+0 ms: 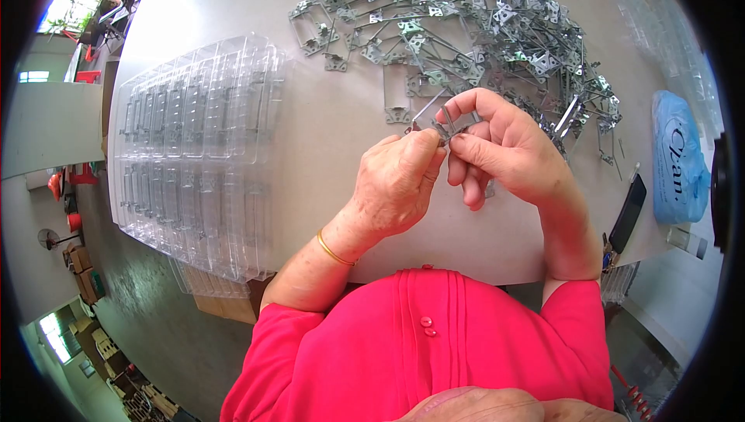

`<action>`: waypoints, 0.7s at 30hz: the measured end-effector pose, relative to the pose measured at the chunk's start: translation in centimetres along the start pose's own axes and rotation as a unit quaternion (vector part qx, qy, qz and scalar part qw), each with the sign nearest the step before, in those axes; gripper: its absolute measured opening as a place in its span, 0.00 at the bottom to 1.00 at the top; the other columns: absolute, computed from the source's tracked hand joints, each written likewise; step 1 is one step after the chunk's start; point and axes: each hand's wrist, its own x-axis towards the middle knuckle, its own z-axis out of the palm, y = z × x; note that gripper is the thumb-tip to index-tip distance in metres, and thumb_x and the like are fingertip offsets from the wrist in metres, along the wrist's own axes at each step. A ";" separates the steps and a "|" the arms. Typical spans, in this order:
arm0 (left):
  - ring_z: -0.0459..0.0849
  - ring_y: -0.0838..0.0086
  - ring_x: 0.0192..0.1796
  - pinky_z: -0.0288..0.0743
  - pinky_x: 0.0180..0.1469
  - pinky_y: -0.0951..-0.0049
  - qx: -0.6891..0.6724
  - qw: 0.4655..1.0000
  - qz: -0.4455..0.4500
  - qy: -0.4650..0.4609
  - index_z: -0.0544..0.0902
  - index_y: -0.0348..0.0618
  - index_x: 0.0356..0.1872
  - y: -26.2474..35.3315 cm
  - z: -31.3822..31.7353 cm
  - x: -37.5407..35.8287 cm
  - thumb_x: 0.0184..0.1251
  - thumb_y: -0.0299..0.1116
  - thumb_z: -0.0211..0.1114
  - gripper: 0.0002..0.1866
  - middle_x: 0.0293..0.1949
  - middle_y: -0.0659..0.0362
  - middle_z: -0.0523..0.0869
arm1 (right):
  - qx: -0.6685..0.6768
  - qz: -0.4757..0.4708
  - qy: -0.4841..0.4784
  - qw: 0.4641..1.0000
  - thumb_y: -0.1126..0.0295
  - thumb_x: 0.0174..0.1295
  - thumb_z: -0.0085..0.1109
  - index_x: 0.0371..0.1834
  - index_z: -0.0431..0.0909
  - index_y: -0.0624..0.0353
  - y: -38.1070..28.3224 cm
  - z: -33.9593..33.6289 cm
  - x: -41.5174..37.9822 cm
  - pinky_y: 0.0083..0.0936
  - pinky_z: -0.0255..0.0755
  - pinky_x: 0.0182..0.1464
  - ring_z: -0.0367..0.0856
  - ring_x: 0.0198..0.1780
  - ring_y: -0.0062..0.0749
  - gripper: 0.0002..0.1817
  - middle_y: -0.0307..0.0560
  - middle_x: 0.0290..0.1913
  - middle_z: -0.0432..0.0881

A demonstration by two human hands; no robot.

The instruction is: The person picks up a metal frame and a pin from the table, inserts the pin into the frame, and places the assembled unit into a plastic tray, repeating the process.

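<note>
Close together above the table, both hands hold a small metal bracket [458,128] with thin prongs. My left hand [397,183], closed, pinches its left end between thumb and curled fingers; those fingertips are partly hidden. My right hand [508,154] grips the other side with thumb and forefinger, its remaining fingers curled loosely below. Just beyond the hands spreads a tangled heap of metal brackets with thin rods [434,30]. One rectangular wire piece [397,114] lies at the near edge of this heap.
To the left, a clear plastic compartment tray [268,84] holds rows of metal pieces on the pale table [326,127]. At the right edge are a blue plastic bag [677,162] and a black phone [627,212]. Clear plastic sheeting [683,41] lies at the far right.
</note>
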 end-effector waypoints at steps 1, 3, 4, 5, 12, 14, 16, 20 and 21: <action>0.78 0.58 0.26 0.72 0.30 0.62 -0.011 1.000 -0.006 0.012 0.77 0.39 0.46 0.0 0.0 0.1 0.70 0.22 0.65 0.08 0.28 0.56 0.79 | 0.018 -0.003 -0.012 1.000 0.73 0.77 0.52 0.62 0.67 0.66 0.0 -0.1 0.1 0.22 0.78 0.25 0.85 0.23 0.26 0.15 0.48 0.30 0.86; 0.78 0.57 0.26 0.72 0.30 0.61 -0.023 0.999 -0.012 0.024 0.77 0.39 0.46 0.0 0.0 0.1 0.71 0.22 0.65 0.08 0.28 0.55 0.79 | 0.036 -0.005 -0.025 0.999 0.73 0.77 0.53 0.62 0.66 0.67 0.0 -0.3 0.1 0.22 0.78 0.25 0.85 0.23 0.26 0.16 0.49 0.31 0.86; 0.78 0.56 0.25 0.72 0.30 0.60 -0.046 0.997 -0.044 0.032 0.77 0.38 0.46 -0.1 0.0 -0.1 0.71 0.22 0.65 0.08 0.28 0.54 0.79 | 0.032 -0.003 -0.036 0.999 0.73 0.76 0.53 0.63 0.66 0.68 -0.1 -0.4 0.0 0.22 0.78 0.25 0.85 0.23 0.26 0.17 0.49 0.31 0.86; 0.78 0.55 0.25 0.72 0.29 0.60 -0.068 0.994 -0.075 0.039 0.78 0.38 0.46 -0.2 0.0 -0.2 0.71 0.22 0.65 0.08 0.27 0.54 0.79 | 0.028 -0.001 -0.046 0.999 0.73 0.76 0.54 0.63 0.66 0.69 -0.1 -0.4 0.0 0.22 0.78 0.25 0.85 0.23 0.26 0.17 0.49 0.31 0.86; 0.78 0.56 0.26 0.72 0.29 0.60 -0.031 0.999 -0.018 0.012 0.78 0.39 0.46 -0.1 -0.3 0.1 0.70 0.22 0.66 0.08 0.27 0.54 0.79 | 0.009 0.009 -0.036 0.999 0.74 0.73 0.54 0.68 0.64 0.70 -0.5 -0.5 -0.1 0.23 0.78 0.25 0.85 0.23 0.26 0.23 0.49 0.31 0.86; 0.78 0.58 0.26 0.73 0.30 0.64 -0.004 1.000 -0.002 -0.019 0.79 0.34 0.44 0.4 -0.5 0.2 0.76 0.23 0.61 0.02 0.29 0.52 0.81 | -0.012 0.007 -0.024 1.000 0.76 0.72 0.51 0.71 0.64 0.69 -0.5 -0.4 -0.1 0.23 0.79 0.26 0.85 0.23 0.26 0.25 0.48 0.31 0.86; 0.78 0.58 0.26 0.73 0.30 0.63 -0.005 1.000 0.005 -0.011 0.79 0.35 0.44 0.2 -0.3 0.2 0.75 0.22 0.62 0.02 0.28 0.53 0.80 | -0.027 0.012 -0.029 0.999 0.76 0.71 0.50 0.71 0.65 0.68 -0.5 -0.6 -0.1 0.23 0.79 0.26 0.85 0.24 0.26 0.25 0.48 0.31 0.86; 0.77 0.57 0.24 0.72 0.29 0.61 0.005 1.000 0.008 -0.014 0.79 0.35 0.43 0.2 -0.4 0.4 0.74 0.22 0.63 0.03 0.26 0.54 0.79 | -0.051 0.029 -0.033 0.998 0.77 0.71 0.48 0.70 0.67 0.66 -1.0 -0.7 -0.2 0.23 0.80 0.26 0.86 0.25 0.26 0.23 0.47 0.31 0.87; 0.77 0.57 0.24 0.72 0.29 0.61 0.005 1.000 0.009 -0.013 0.79 0.35 0.43 0.2 -0.5 0.4 0.74 0.22 0.63 0.03 0.26 0.54 0.79 | -0.052 0.028 -0.033 0.998 0.77 0.71 0.48 0.70 0.67 0.66 -1.0 -0.7 -0.2 0.23 0.80 0.26 0.86 0.25 0.26 0.23 0.47 0.31 0.87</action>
